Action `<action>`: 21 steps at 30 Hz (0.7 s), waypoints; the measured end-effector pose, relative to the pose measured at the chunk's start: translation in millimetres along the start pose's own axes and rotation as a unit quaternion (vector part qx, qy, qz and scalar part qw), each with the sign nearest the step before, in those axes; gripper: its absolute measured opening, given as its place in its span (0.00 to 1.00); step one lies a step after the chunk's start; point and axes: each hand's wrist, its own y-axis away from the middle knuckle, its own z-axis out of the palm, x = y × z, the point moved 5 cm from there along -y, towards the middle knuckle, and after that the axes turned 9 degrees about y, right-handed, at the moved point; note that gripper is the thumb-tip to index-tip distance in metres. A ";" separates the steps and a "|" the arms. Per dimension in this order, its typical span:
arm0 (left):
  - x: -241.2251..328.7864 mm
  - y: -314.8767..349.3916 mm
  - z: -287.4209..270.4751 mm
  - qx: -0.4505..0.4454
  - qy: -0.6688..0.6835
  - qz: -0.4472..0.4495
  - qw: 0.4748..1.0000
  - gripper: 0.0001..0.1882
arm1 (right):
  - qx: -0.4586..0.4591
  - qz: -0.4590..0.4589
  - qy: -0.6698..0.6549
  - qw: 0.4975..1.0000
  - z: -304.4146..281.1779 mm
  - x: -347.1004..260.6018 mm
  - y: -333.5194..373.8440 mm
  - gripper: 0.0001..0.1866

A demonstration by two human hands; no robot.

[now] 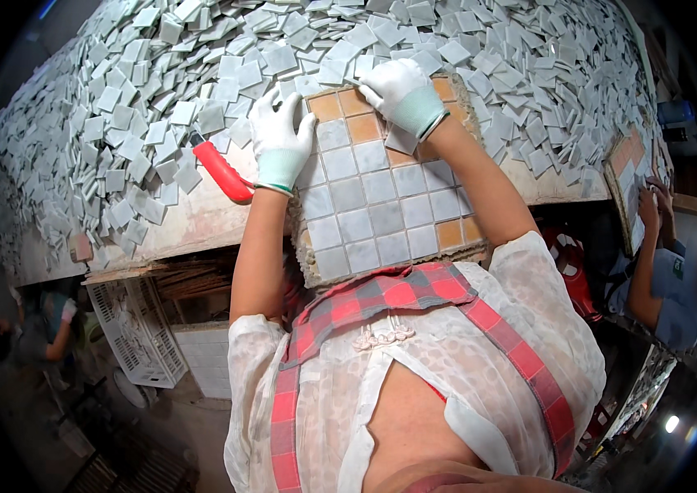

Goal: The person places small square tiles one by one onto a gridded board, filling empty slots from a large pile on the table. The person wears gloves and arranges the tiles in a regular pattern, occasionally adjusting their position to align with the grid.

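A square grid board (pixel 369 197) leans between my chest and the worktable, with grey-white stone tiles in many of its squares and orange-tan squares at the top and lower right. My left hand (pixel 280 138), in a white glove with a mint cuff, rests at its upper left edge, fingers apart and holding nothing visible. At the top edge my right hand (pixel 400 92), gloved alike, is closed with thumb and fingers curled together; whatever is between them is hidden. Below its palm a loose grey tile (pixel 400 140) sits askew over the grid, partly covered by the glove.
Loose stone tiles (pixel 278 59) are heaped across the table. Left of my left wrist lies a red-handled tool (pixel 223 172) with a short metal tip. A white plastic crate (pixel 139 329) stands below left. Another person's hands (pixel 652 201) hold a similar board (pixel 629 177) at right.
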 end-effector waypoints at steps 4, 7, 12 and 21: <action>-12.1 17.4 13.4 -0.059 -0.026 0.077 0.995 0.29 | 0.236 -0.079 -0.083 0.965 -15.4 -30.7 0.0 0.06; -8.8 28.6 2.6 -0.090 0.003 0.108 0.990 0.30 | 0.194 -0.117 -0.052 0.973 6.2 -50.0 5.1 0.04; -6.3 36.8 -4.3 -0.090 0.006 0.094 0.991 0.28 | 0.150 -0.112 -0.155 0.970 29.1 -53.7 6.8 0.06; 8.1 -13.6 29.1 -0.032 -0.047 0.065 0.996 0.27 | 0.131 0.003 -0.156 0.979 -10.4 11.5 13.9 0.18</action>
